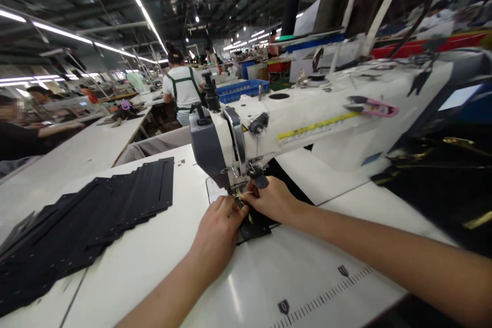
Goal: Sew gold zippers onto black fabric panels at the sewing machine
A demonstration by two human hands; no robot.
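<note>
Both hands work close in at the needle area of a white and dark grey sewing machine (pixel 209 148). My left hand (pixel 217 230) is closed, its thumb and fingers pinching at a small black panel (pixel 255 233) on the machine bed. A narrow gold-toothed strip, which looks like a zipper (pixel 250 218), lies on that panel between the hands. From the right, my right hand (pixel 271 200) pinches at the zipper's far end, beside the presser foot. The fingertips partly hide the contact. Behind the right hand a larger black piece (pixel 282 177) lies flat under the machine arm.
A fanned stack of black panels (pixel 126 195) lies on the left of the white table (pixel 154 277). Pink-handled snips (pixel 374 106) rest against the machine arm. Black material with gold zippers (pixel 442 179) heaps at right. A co-worker (pixel 180 84) stands ahead near a blue crate (pixel 242 90).
</note>
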